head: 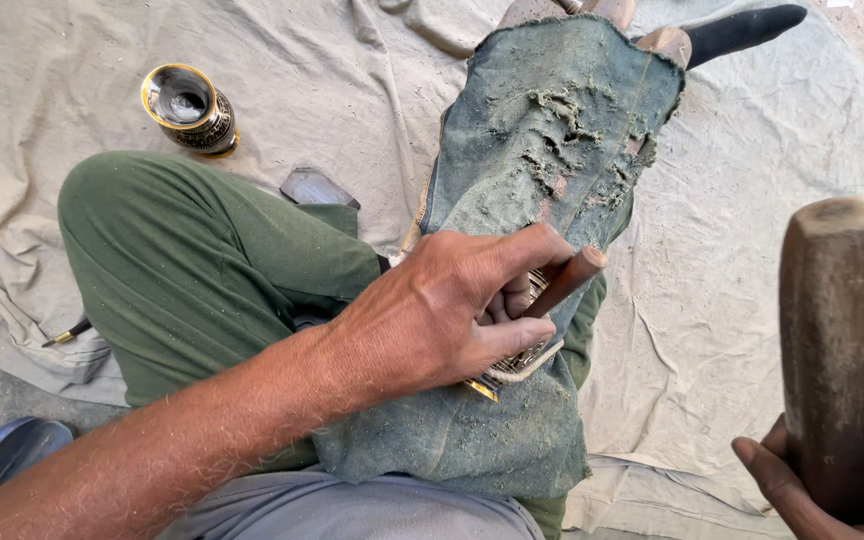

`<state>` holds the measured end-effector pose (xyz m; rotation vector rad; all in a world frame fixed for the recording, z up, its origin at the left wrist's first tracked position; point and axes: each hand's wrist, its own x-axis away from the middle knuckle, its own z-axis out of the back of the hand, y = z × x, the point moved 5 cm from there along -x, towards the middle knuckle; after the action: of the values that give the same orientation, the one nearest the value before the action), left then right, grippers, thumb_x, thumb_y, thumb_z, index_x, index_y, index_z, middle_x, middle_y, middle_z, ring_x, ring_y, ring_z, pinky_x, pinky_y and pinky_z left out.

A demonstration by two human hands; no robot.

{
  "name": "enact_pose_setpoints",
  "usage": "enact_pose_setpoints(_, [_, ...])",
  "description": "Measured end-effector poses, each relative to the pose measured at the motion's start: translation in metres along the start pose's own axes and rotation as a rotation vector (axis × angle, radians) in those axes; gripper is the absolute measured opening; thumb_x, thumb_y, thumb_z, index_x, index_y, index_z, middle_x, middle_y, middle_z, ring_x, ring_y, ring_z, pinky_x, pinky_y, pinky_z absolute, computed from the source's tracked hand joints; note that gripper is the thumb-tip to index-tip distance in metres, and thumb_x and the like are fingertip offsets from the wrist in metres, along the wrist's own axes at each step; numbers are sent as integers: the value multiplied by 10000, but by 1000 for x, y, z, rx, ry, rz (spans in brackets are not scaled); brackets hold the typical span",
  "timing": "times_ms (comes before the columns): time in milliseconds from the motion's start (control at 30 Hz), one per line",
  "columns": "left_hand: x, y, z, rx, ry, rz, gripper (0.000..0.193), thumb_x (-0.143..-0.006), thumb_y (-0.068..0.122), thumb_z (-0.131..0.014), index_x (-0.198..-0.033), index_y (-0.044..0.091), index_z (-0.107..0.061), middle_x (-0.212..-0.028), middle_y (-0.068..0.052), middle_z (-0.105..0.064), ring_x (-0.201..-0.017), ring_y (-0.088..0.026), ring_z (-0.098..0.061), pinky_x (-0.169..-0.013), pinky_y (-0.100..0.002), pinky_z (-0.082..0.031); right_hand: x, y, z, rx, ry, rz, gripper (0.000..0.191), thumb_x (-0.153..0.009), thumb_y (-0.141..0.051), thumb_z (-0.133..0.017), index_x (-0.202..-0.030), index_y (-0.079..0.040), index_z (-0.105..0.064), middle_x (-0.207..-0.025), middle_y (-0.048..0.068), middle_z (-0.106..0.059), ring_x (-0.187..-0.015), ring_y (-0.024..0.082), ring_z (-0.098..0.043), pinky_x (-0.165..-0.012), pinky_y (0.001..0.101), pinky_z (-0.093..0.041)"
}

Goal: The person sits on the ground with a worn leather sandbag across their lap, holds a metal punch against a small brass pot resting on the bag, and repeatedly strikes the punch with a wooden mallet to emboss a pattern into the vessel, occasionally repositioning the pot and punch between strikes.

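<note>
My left hand grips a short brown chisel, its tip pressed on a patterned brass piece that lies mostly hidden under the hand. The piece rests on a worn green cloth draped over my leg, with metal shavings scattered on it. My right hand at the lower right corner holds a thick wooden mallet, raised upright and apart from the chisel.
A brass vase with dark engraved bands stands on the beige ground sheet at upper left. A small grey block lies beside my knee. A thin tool lies at the left, a blue sandal at the lower left.
</note>
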<state>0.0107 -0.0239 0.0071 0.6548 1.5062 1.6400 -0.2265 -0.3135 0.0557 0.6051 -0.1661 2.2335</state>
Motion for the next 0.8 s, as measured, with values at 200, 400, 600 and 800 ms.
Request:
enact_pose_setpoints(200, [4, 7, -7, -95, 11, -69, 485, -902, 199, -790, -1339, 130, -591, -920, -63, -727, -821, -183, -752, -724, -331, -624, -13, 17, -6, -58, 77, 119, 419, -758, -110, -866, -1103, -66, -633, -749, 85, -644, -648, 170, -689, -665, 339, -602])
enact_pose_setpoints(400, [2, 11, -8, -168, 23, -71, 569, -871, 193, -803, -1384, 117, -567, -898, -70, -679, -808, -236, -709, -723, -392, -582, -42, 83, -37, 25, -68, 14, 283, -853, -132, -855, -1029, -38, -655, -761, 105, -653, -663, 182, -674, -688, 331, -618])
enact_pose_setpoints(600, [2, 13, -12, -199, -37, -102, 527, -857, 182, -797, -1352, 135, -624, -849, -74, -660, -761, -247, -687, -687, -393, -573, -59, 136, -70, -52, -180, -91, 207, -911, -115, -821, -996, 12, -682, -821, 126, -661, -696, 177, -672, -724, 329, -620])
enact_pose_setpoints(800, [1, 11, -11, -175, -39, -117, 463, -898, 191, -780, -1329, 137, -620, -865, -60, -665, -809, -245, -691, -712, -400, -565, -55, 135, -79, -70, -281, -169, 213, -961, -134, -777, -1059, 9, -653, -840, 134, -677, -686, 209, -682, -710, 357, -656])
